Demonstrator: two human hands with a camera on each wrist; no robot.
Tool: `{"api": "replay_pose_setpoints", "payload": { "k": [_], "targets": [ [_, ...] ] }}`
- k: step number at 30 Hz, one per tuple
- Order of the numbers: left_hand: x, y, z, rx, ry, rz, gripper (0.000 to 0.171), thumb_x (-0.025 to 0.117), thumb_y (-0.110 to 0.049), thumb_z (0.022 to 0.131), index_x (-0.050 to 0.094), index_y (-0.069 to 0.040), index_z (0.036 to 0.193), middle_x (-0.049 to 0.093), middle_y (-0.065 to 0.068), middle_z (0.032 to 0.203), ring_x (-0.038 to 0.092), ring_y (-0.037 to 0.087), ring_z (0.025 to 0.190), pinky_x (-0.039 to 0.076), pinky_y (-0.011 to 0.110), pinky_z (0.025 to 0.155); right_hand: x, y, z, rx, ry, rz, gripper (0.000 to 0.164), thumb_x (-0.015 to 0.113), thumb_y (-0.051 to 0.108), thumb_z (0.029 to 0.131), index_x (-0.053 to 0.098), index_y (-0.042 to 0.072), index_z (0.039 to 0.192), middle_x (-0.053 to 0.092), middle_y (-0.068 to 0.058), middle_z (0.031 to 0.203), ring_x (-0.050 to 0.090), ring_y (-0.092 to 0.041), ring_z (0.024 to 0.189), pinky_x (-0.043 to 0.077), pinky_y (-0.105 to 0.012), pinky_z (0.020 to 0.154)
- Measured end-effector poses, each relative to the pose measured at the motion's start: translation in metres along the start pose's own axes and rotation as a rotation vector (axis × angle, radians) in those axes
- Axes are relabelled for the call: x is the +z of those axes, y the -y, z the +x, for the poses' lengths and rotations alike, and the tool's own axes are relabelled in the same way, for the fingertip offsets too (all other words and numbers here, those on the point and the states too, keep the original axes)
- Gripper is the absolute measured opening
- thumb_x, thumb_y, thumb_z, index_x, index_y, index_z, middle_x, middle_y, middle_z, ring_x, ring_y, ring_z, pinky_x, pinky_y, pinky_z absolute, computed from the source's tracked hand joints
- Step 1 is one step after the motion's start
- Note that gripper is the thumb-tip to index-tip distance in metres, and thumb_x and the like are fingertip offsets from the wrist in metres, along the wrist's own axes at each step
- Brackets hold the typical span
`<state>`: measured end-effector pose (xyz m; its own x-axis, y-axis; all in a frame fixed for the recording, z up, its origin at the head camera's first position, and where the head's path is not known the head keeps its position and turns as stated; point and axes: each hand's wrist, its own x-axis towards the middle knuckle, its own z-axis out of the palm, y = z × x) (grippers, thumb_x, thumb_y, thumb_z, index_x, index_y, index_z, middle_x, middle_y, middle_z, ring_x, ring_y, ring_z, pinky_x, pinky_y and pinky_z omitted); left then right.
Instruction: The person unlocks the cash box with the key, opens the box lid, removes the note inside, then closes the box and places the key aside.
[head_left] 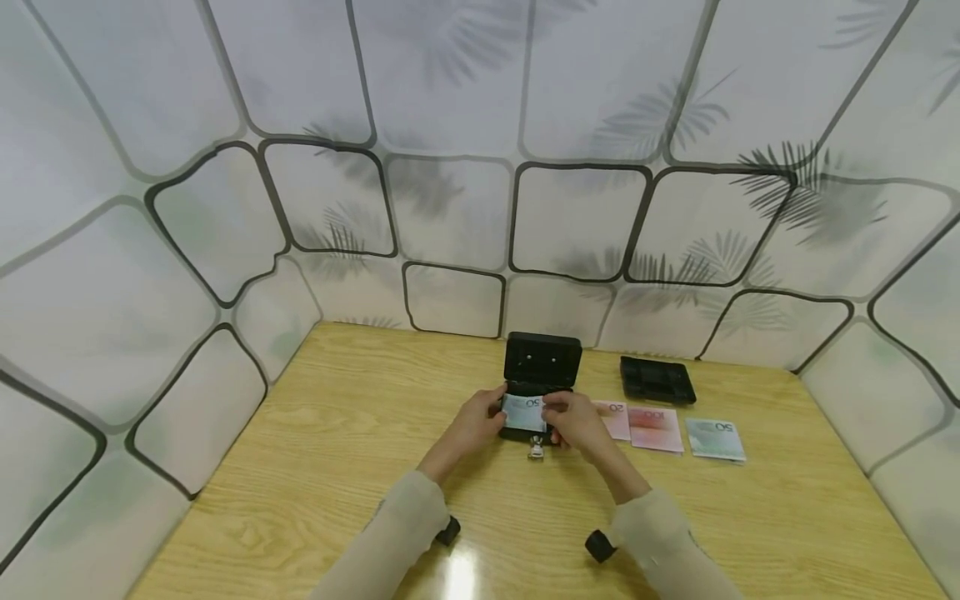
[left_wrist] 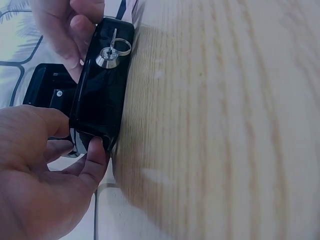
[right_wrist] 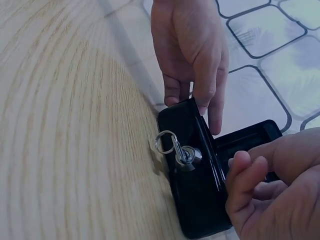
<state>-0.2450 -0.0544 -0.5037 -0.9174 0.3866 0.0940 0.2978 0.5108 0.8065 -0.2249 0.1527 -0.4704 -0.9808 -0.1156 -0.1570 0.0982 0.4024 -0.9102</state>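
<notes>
A small black cash box [head_left: 517,434] stands with its lid [head_left: 542,354] raised toward the wall. Over its compartment lies a bluish-green banknote [head_left: 522,412] marked 50. My left hand [head_left: 480,414] grips the box's left end, thumb at the rim and other fingers around the outside, as the left wrist view shows. At the note's right edge, my right hand [head_left: 576,419] pinches the note with bent fingers. The front wall carries a round lock with a key and ring [right_wrist: 185,156]. Both wrist views have the note hidden behind the box wall and fingers.
Right of the box lie a pink note [head_left: 617,419] marked 20, partly behind the right hand, a red note [head_left: 655,428] marked 100, and another bluish-green 50 [head_left: 715,439]. A black compartment tray [head_left: 657,381] sits behind them. Patterned wall covering [head_left: 456,298] borders the wooden table [head_left: 360,392].
</notes>
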Motion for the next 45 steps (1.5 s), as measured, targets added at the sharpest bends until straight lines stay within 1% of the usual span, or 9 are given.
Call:
{"api": "replay_pose_setpoints", "payload": {
  "k": [2, 4, 9, 16, 20, 24, 35, 39, 45],
  "targets": [
    [0.000, 0.001, 0.000, 0.006, 0.000, 0.003, 0.054, 0.058, 0.000, 0.100, 0.044, 0.009, 0.151, 0.053, 0.032, 0.141, 0.056, 0.039, 0.127, 0.048, 0.051, 0.101, 0.001, -0.001, 0.001, 0.000, -0.012, 0.041, 0.037, 0.057, -0.001, 0.101, 0.055, -0.016, 0.135, 0.067, -0.022, 0.102, 0.051, -0.011, 0.050, 0.039, -0.025, 0.045],
    [0.000, 0.001, 0.000, 0.010, -0.001, 0.002, 0.054, 0.057, 0.001, 0.100, 0.044, 0.009, 0.151, 0.052, 0.033, 0.141, 0.055, 0.039, 0.127, 0.048, 0.050, 0.101, 0.001, -0.002, 0.001, 0.007, -0.019, 0.073, 0.037, 0.057, -0.001, 0.101, 0.055, -0.016, 0.135, 0.067, -0.023, 0.103, 0.050, -0.010, 0.050, 0.037, -0.024, 0.044],
    [0.000, 0.000, 0.000, 0.007, 0.000, -0.007, 0.054, 0.057, 0.001, 0.100, 0.044, 0.009, 0.151, 0.052, 0.033, 0.141, 0.056, 0.038, 0.126, 0.048, 0.050, 0.100, 0.001, -0.001, 0.003, 0.034, -0.010, 0.044, 0.033, 0.059, 0.000, 0.100, 0.061, -0.014, 0.130, 0.064, -0.015, 0.078, 0.048, -0.010, 0.049, 0.035, -0.024, 0.045],
    [0.001, 0.000, 0.000, 0.009, -0.008, -0.006, 0.054, 0.058, 0.002, 0.099, 0.044, 0.009, 0.151, 0.053, 0.033, 0.139, 0.058, 0.039, 0.124, 0.048, 0.050, 0.101, 0.000, 0.005, 0.011, 0.034, 0.036, -0.102, 0.026, 0.065, 0.003, 0.099, 0.070, -0.010, 0.121, 0.054, -0.005, 0.056, 0.046, -0.009, 0.044, 0.035, -0.022, 0.043],
    [0.001, 0.000, -0.001, 0.010, -0.005, -0.011, 0.054, 0.058, 0.002, 0.099, 0.044, 0.009, 0.151, 0.053, 0.033, 0.139, 0.057, 0.039, 0.124, 0.048, 0.051, 0.102, 0.001, 0.007, 0.015, -0.002, 0.049, -0.162, 0.014, 0.067, 0.005, 0.098, 0.076, -0.005, 0.099, 0.049, -0.002, 0.049, 0.045, -0.010, 0.040, 0.032, -0.022, 0.040],
    [0.000, -0.001, -0.002, 0.006, -0.006, -0.020, 0.055, 0.058, 0.002, 0.099, 0.044, 0.009, 0.151, 0.053, 0.033, 0.139, 0.057, 0.039, 0.124, 0.048, 0.051, 0.102, 0.005, 0.008, 0.016, -0.058, 0.014, -0.211, 0.019, 0.069, 0.006, 0.096, 0.072, -0.002, 0.079, 0.045, 0.002, 0.046, 0.045, -0.009, 0.039, 0.031, -0.022, 0.040],
    [0.001, -0.002, 0.001, -0.010, -0.008, -0.007, 0.054, 0.058, 0.000, 0.100, 0.044, 0.009, 0.151, 0.054, 0.032, 0.139, 0.060, 0.033, 0.118, 0.051, 0.046, 0.099, 0.005, 0.005, 0.015, -0.025, -0.102, -0.238, 0.015, 0.069, 0.010, 0.097, 0.073, -0.001, 0.087, 0.053, -0.001, 0.052, 0.050, -0.012, 0.045, 0.037, -0.025, 0.045],
    [0.000, -0.003, 0.001, -0.025, -0.005, 0.002, 0.054, 0.059, -0.002, 0.100, 0.043, 0.008, 0.152, 0.053, 0.031, 0.141, 0.058, 0.035, 0.123, 0.048, 0.049, 0.102, -0.003, 0.001, 0.012, -0.034, -0.121, -0.235, 0.021, 0.068, 0.013, 0.098, 0.069, 0.000, 0.081, 0.052, -0.002, 0.054, 0.051, -0.014, 0.048, 0.035, -0.027, 0.048],
    [0.000, -0.003, 0.000, -0.059, 0.004, 0.005, 0.056, 0.058, -0.005, 0.102, 0.041, 0.005, 0.154, 0.050, 0.029, 0.146, 0.050, 0.039, 0.135, 0.043, 0.051, 0.109, -0.016, 0.002, 0.005, -0.035, -0.105, -0.132, 0.025, 0.065, 0.015, 0.101, 0.069, 0.000, 0.081, 0.054, -0.006, 0.056, 0.050, -0.019, 0.051, 0.031, -0.027, 0.048]
  ]
}}
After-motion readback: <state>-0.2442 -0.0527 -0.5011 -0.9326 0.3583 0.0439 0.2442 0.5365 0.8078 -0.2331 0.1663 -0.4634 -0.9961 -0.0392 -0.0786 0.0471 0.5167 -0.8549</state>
